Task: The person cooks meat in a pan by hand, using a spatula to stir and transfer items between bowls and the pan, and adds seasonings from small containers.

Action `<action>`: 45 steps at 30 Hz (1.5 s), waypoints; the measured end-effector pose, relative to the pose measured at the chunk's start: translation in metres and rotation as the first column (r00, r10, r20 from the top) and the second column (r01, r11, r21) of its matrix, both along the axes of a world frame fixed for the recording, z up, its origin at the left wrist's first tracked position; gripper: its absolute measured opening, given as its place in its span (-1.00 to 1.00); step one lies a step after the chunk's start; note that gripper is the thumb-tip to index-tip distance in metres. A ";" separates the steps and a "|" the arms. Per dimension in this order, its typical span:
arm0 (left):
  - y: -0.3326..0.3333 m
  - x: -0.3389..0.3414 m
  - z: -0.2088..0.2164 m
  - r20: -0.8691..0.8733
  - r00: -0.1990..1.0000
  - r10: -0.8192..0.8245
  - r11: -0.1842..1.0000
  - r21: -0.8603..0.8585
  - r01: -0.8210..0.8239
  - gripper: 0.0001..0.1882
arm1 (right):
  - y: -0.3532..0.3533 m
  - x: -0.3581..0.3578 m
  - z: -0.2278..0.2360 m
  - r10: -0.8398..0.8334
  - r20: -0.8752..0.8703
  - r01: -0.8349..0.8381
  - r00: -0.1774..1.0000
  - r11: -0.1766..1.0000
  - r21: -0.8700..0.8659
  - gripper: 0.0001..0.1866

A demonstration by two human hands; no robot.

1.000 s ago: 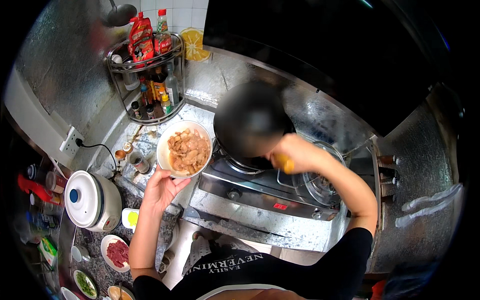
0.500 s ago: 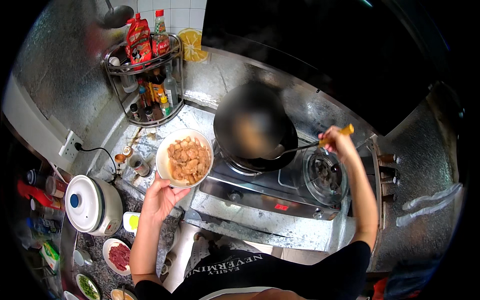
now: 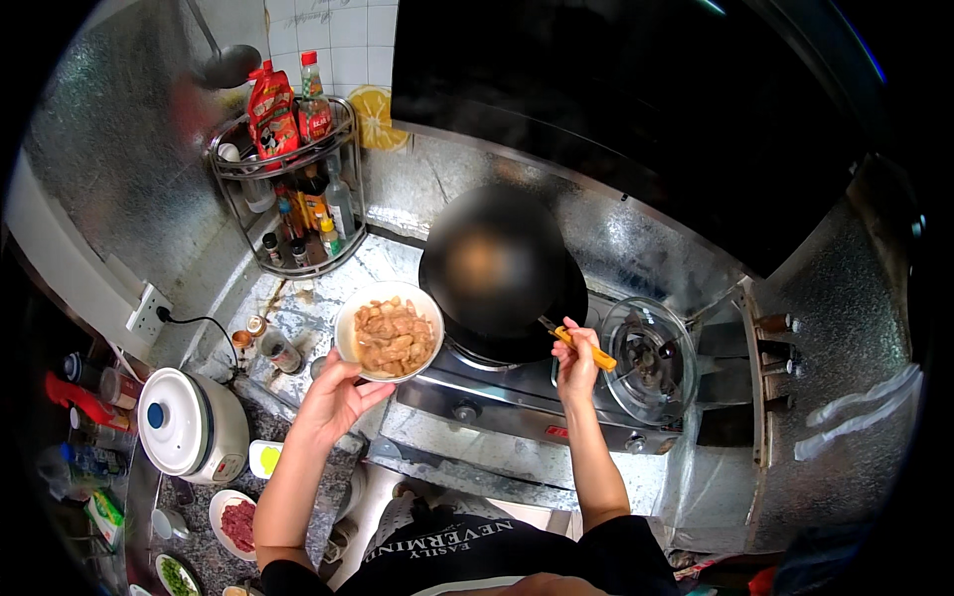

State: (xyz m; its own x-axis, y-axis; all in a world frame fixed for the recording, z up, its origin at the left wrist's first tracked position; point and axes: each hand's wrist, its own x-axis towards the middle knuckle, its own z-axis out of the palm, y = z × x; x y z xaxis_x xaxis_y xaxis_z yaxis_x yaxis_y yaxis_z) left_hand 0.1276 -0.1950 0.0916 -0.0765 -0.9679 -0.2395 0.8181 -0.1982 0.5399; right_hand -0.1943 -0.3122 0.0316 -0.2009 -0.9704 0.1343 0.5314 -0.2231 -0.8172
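Observation:
My left hand (image 3: 336,399) grips a white bowl (image 3: 349,320) by its near rim, thumb on the edge and fingers underneath. Pale brown raw meat pieces (image 3: 397,336) fill the bowl, held just left of a black wok (image 3: 570,293) on the stove. In my right hand (image 3: 576,370) is a cooking utensil with a yellow handle (image 3: 602,359), its dark shaft reaching into the wok. The utensil's head is lost in blur, as is most of the wok's inside, where only a brownish-orange patch shows.
A glass-rimmed second burner (image 3: 651,358) lies right of the wok. Behind left stands a two-tier rack (image 3: 338,260) of bottles. Jars (image 3: 281,352), a white rice cooker (image 3: 175,421), a plate of red meat (image 3: 238,524) and a dish of chopped greens (image 3: 178,576) line the left counter.
My right hand has moved left and nearer to me with the utensil, whose shaft now shows shorter. The bowl has shifted slightly right, closer to the wok. The whole view has dropped a little.

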 end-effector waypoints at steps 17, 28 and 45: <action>-0.133 -0.119 -0.021 0.111 0.972 -0.205 0.960 0.214 0.178 -0.54 | 0.085 -0.059 0.126 -0.037 -0.232 -0.005 0.972 0.984 -0.177 -0.92; -0.162 -0.152 -0.027 0.142 0.986 -0.085 0.990 0.123 0.068 -0.53 | 0.143 -0.043 0.156 -0.448 -0.846 -0.665 -0.288 0.729 -0.159 -0.80; -0.138 -0.099 -0.016 -0.210 0.965 -0.156 0.973 0.136 0.187 -0.48 | 0.087 -0.090 0.178 -0.091 -0.384 -0.021 0.919 0.960 -0.278 -0.90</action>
